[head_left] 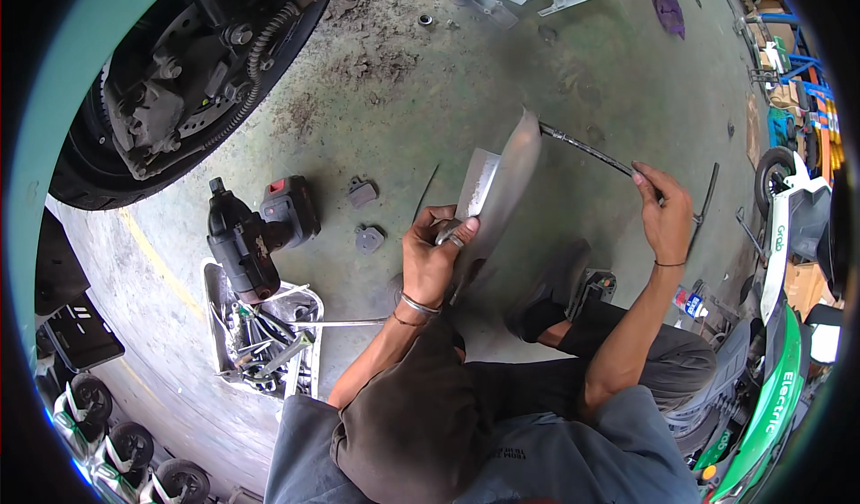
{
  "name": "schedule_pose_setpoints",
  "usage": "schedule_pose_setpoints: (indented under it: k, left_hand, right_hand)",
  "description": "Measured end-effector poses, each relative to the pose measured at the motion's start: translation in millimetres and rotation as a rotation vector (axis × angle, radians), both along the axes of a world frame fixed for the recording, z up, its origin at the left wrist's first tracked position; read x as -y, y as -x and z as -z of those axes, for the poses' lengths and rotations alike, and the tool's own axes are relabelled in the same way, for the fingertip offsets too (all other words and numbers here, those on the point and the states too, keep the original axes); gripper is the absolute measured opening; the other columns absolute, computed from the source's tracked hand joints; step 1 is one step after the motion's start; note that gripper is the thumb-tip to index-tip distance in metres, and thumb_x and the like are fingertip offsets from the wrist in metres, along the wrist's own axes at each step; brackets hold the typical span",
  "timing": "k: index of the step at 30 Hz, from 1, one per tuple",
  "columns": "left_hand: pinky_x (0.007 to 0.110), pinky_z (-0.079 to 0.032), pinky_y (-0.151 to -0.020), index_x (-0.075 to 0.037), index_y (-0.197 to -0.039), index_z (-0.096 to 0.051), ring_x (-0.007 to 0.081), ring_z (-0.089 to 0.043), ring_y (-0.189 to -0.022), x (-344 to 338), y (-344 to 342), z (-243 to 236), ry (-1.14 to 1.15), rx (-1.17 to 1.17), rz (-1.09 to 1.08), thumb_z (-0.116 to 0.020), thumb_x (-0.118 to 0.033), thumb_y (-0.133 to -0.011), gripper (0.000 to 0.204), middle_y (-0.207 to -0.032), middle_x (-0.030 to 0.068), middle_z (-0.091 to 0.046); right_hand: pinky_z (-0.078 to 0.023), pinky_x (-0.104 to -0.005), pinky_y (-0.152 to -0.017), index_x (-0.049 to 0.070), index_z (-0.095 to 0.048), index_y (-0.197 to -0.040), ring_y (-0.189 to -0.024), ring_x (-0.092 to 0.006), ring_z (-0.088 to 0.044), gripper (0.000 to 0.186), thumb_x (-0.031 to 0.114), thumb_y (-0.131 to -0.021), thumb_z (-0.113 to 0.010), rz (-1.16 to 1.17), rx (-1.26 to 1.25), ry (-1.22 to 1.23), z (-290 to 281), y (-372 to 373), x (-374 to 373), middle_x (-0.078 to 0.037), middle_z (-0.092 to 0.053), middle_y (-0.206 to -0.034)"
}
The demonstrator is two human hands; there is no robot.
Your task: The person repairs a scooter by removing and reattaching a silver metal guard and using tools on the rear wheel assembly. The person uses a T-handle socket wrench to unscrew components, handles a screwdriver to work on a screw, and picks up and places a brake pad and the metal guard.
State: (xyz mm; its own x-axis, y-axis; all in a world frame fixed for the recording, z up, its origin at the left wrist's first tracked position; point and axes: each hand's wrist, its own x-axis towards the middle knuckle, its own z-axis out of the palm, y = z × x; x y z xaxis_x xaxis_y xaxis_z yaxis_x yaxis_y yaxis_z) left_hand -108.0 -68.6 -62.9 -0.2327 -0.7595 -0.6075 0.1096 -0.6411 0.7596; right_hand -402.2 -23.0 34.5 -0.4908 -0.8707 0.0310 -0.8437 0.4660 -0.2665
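My left hand (432, 258) is closed around the lower edge of a long, curved grey panel (512, 168), tilted upward over the floor. A white patch (482, 181) shows on the panel's left part. My right hand (665, 213) is closed on a slim dark T-handle wrench (587, 148). Its shaft slants up to the left, and the tip meets the panel near its upper end. Whether the tip is seated in a fastener cannot be made out. The crossbar (708, 199) shows just beyond my right hand.
Left of my hands, a cordless impact wrench (242, 240) stands by a metal tray (315, 311) of tools. Two brake pads (362, 192) lie nearby. A wheel with a brake disc (161, 101) fills the upper left; dirt (372, 65) is scattered beside it. A green-and-white scooter (775, 379) stands right.
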Motion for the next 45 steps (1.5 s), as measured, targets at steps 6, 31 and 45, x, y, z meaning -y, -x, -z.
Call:
schedule_pose_setpoints:
  k: [6,31,45]
  left_hand:
    - [0.024,-0.045,-0.073,-0.003,-0.096,-0.065,0.0099,-0.058,-0.079,-9,-8,36,-0.258,-0.256,-0.160,-0.075,-0.016,-0.085,0.020,-0.087,0.0020,-0.065]
    - [0.025,-0.045,-0.078,-0.004,-0.099,-0.065,0.0095,-0.058,-0.082,-17,-16,48,-0.224,-0.406,-0.209,-0.075,-0.011,-0.083,0.020,-0.089,0.0000,-0.066]
    - [0.024,-0.046,-0.071,0.000,-0.100,-0.061,0.0096,-0.060,-0.079,-11,-27,2,0.174,0.029,0.005,-0.080,-0.010,-0.077,0.032,-0.086,0.0047,-0.069]
  right_hand:
    - [-0.037,-0.0369,-0.067,0.008,-0.071,-0.092,-0.071,-0.0261,-0.056,0.011,0.016,-0.085,-0.066,-0.203,-0.220,-0.090,-55,-7,29,-0.009,-0.062,-0.074]
    - [-0.037,-0.0353,-0.071,0.005,-0.069,-0.081,-0.075,-0.0217,-0.053,0.013,0.003,-0.068,-0.065,-0.633,-0.621,-0.085,-68,-58,75,-0.007,-0.055,-0.072]
    - [-0.038,-0.0392,-0.057,0.003,-0.059,-0.092,-0.063,-0.0294,-0.055,0.012,0.015,-0.091,-0.058,-0.416,-0.130,-0.090,-43,-2,49,-0.012,-0.060,-0.073]
